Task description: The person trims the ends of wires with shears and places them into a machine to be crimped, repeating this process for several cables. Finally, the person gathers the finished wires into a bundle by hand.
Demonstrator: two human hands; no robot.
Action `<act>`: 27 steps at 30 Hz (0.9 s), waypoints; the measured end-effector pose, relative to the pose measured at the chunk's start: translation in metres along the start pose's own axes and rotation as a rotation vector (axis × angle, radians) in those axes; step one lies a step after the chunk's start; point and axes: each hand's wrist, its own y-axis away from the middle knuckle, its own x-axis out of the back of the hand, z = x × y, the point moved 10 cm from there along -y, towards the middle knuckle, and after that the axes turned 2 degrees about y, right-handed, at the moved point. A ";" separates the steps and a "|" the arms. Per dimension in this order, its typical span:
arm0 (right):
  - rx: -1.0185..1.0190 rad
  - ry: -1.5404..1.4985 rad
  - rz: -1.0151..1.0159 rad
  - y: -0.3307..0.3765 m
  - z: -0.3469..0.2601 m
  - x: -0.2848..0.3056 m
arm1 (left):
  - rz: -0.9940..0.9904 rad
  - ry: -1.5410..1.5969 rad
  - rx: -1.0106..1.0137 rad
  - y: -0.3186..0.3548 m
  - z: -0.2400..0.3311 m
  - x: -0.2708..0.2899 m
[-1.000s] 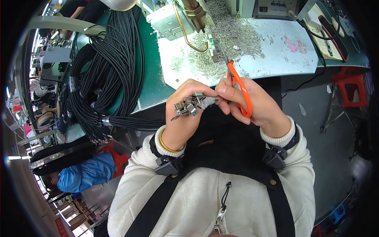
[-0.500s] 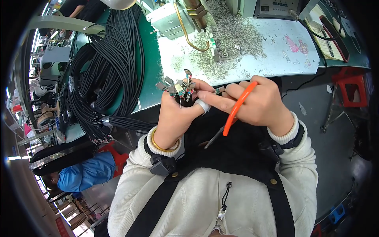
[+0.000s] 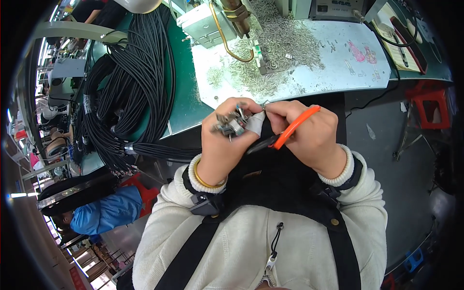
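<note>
Left hand [image 3: 227, 140] curled tight around a small cluster of metal connectors [image 3: 231, 124], raised at chest height before the table [image 3: 309, 63]. Right hand [image 3: 309, 133] closed on orange-handled pliers [image 3: 285, 135], fingertips pinching at the cluster, knuckles touching the left.

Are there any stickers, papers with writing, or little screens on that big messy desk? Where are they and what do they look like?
Pink stickers: right part of the pale bench mat, small pink shapes.
Paper sheet: far right of the bench, pale yellowish, dark lines, under a black cable.
Machine panel: top edge behind the metal bits, grey box face with a small dark display.
White tag: beside the brass tool, small, green marks.
</note>
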 end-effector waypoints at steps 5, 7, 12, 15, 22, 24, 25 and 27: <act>-0.439 -0.475 0.012 0.012 0.040 -0.017 | 0.024 -0.053 -0.204 0.000 0.017 0.000; -0.596 -0.734 -0.015 0.017 0.049 -0.028 | -0.041 0.229 0.249 -0.003 -0.017 -0.002; -0.674 -0.853 0.028 0.020 0.047 -0.031 | -0.106 0.555 0.531 0.004 -0.042 -0.011; -0.533 -0.500 -0.207 0.018 0.039 -0.025 | -0.053 0.529 0.462 0.000 -0.030 -0.003; -0.477 -0.170 -0.283 0.026 0.034 -0.038 | -0.023 0.413 0.345 -0.006 -0.024 0.001; -0.430 -0.155 -0.247 0.023 0.029 -0.037 | -0.032 0.400 0.334 -0.009 -0.024 0.001; -0.432 -0.155 -0.246 0.024 0.032 -0.039 | -0.034 0.400 0.335 -0.012 -0.025 0.002; -0.545 -0.350 -0.302 0.035 0.045 -0.053 | -0.102 0.503 0.492 -0.013 -0.040 -0.004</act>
